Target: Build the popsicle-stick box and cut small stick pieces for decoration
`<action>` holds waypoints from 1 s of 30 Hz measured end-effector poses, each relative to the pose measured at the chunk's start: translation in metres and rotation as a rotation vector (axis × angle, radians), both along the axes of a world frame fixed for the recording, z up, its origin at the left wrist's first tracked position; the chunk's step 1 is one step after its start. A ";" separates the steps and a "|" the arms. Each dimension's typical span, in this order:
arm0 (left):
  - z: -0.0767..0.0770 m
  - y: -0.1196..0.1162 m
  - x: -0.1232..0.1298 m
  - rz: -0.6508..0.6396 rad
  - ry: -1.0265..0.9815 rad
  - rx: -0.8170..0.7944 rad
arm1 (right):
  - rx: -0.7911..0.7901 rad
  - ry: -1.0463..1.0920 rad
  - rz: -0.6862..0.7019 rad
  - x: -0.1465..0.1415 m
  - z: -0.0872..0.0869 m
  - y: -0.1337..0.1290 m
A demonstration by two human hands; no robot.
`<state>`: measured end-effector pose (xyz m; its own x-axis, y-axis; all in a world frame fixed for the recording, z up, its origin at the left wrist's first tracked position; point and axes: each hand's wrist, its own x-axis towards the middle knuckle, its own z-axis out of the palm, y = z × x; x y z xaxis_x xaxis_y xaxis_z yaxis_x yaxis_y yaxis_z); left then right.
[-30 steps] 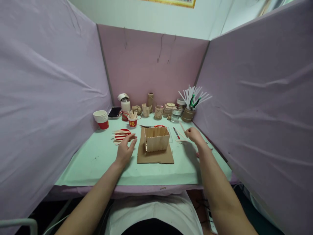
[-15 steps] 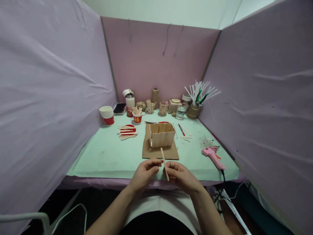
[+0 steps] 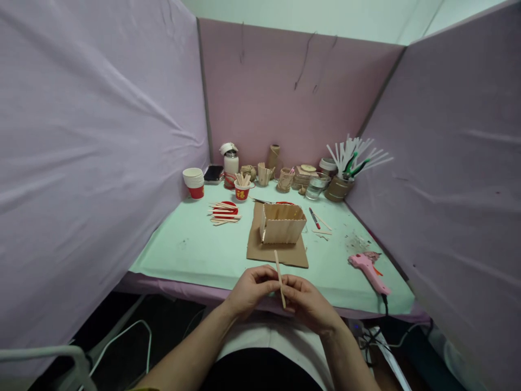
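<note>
Between my two hands, near the table's front edge, a wooden craft stick [image 3: 278, 268] points away from me, tilted. My right hand [image 3: 306, 302] pinches its lower part between thumb and fingers. From the other side, my left hand [image 3: 253, 289] is closed with its thumb and fingertips at the stick's middle. Just beyond stands an open-topped box made of craft sticks [image 3: 283, 231], on a piece of brown cardboard [image 3: 260, 253]. To its left, loose craft sticks [image 3: 225, 216] lie across a red round lid [image 3: 233, 206].
A pink glue gun [image 3: 369, 271] lies at right, its cord over the edge. A red-and-black pen [image 3: 314, 218] lies right of the box. Behind are stacked paper cups [image 3: 194, 183], a cup of sticks [image 3: 241, 191], a glass of water [image 3: 315, 189] and a pot with white glue sticks [image 3: 339, 189].
My left hand has closed in on the craft stick, its fingertips now at it. The whole view has shifted, so the table's things appear farther right.
</note>
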<state>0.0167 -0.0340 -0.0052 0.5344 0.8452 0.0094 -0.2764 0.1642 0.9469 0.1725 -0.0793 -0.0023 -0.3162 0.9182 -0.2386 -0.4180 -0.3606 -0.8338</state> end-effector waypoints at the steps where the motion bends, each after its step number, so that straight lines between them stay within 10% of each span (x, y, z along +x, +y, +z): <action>1: 0.000 0.000 0.000 -0.002 -0.004 -0.005 | -0.001 0.003 0.003 0.000 0.000 0.000; 20: 0.008 0.019 -0.014 0.142 0.030 0.057 | 0.113 -0.336 -0.177 0.001 0.004 -0.002; 30: 0.027 0.081 -0.013 0.519 0.328 0.554 | 0.212 -0.586 -0.378 0.019 0.003 0.008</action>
